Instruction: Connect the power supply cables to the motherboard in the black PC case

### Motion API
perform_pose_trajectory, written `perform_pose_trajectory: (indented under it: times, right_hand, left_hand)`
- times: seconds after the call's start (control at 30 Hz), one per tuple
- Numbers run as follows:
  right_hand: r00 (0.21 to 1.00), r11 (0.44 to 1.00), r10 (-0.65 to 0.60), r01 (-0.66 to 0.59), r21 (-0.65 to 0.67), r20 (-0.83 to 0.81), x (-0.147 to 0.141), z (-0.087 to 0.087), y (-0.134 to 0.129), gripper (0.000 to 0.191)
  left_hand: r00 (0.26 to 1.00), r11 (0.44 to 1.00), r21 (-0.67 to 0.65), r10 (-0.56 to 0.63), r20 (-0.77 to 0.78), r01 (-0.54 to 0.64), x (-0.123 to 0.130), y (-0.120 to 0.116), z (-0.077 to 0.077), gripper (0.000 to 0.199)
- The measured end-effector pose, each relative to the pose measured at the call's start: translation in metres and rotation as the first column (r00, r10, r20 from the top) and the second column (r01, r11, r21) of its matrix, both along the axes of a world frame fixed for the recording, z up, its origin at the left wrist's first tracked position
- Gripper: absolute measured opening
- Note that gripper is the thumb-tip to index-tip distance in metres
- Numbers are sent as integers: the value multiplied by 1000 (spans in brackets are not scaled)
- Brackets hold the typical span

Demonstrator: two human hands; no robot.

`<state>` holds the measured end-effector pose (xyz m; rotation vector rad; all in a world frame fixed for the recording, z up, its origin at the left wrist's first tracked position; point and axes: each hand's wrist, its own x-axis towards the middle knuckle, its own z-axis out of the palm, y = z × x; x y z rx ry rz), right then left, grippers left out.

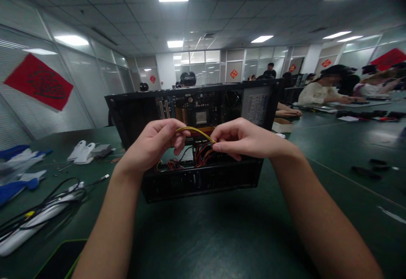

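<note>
I reach forward, left hand (pixel 158 140) at eleven o'clock, right hand (pixel 249 138) at one, both curled inward, pinching one yellow cable (pixel 199 130) at twelve, before one open computer case (pixel 204 182).

We lose sight of the thin yellow cable (pixel 199 130) inside the bare right grip (pixel 247 137); the bottom edge crops a flat, green-rimmed black rectangle (pixel 61 261).
</note>
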<state>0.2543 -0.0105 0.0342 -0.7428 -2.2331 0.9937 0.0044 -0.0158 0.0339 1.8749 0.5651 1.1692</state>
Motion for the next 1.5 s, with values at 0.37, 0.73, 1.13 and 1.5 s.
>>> perform_pose_trajectory:
  times: [0.37,0.73,1.13,1.5]
  right_hand:
    - [974,974,186,-200,-107,-132,-7,-16,21,32]
    - [987,961,-52,7,276,155,-40,-37,29,24]
    - [922,840,-236,35,541,307,-41,-40,34,24]
    - [129,399,-223,917,30,-966,69,-4,57,48]
  left_hand:
    - [993,990,76,115,5,-115,18,0,-3,38]
    - [524,447,843,815,-246,-298,20,1,-4,37]
    - [193,605,677,788,-585,-418,-20,16,1,35]
    - [395,703,691,691,-606,-170,83,37,-102,51]
